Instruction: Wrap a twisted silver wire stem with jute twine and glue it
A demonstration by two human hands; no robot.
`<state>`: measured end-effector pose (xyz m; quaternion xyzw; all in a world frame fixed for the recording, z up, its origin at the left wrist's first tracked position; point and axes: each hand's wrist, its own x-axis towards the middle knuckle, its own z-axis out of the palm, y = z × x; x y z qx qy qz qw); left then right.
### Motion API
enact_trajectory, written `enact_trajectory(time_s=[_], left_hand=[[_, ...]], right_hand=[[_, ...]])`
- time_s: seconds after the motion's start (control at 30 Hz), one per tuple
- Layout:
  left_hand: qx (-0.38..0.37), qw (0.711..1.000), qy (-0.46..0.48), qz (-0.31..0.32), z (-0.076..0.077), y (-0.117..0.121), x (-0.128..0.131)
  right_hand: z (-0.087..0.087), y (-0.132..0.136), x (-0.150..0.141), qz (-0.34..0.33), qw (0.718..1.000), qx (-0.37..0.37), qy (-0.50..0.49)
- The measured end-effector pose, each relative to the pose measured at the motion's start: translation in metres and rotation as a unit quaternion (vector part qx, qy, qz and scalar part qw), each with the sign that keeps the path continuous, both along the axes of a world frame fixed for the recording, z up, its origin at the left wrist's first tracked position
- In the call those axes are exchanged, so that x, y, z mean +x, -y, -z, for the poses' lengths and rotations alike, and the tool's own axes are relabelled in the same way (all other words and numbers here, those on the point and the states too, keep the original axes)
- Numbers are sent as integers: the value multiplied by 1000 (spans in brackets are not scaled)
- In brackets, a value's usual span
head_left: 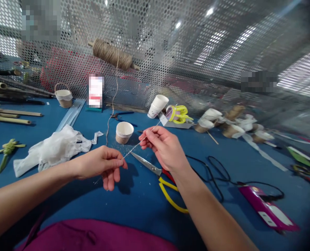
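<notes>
The left hand (108,166) and right hand (160,144) pinch a thin string (134,147) between them, above open scissors (155,170), with fingers loosely curled.

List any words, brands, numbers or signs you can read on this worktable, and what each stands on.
Nothing can be read.
Stacked paper cups: small marks, too small to read.
Upright panel: blurred out.
Purple power strip: no legible marking.
</notes>
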<state>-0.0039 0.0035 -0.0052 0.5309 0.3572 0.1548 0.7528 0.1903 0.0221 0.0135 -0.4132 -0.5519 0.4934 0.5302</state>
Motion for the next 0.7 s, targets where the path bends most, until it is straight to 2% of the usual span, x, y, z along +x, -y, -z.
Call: enact_trajectory(time_s=[0.27,0.47,0.7], left_hand=[[-6,1000,5,-4,4,-1,1],[-24,999,31,-3,7,-5,-1],[-39,998,46,35,-1,-15,-14]], right_hand=[[3,-2,1,40,999,0,-17],[1,2,-2,-21,999,-49,10],[-7,-3,9,30,999,-33,-15]])
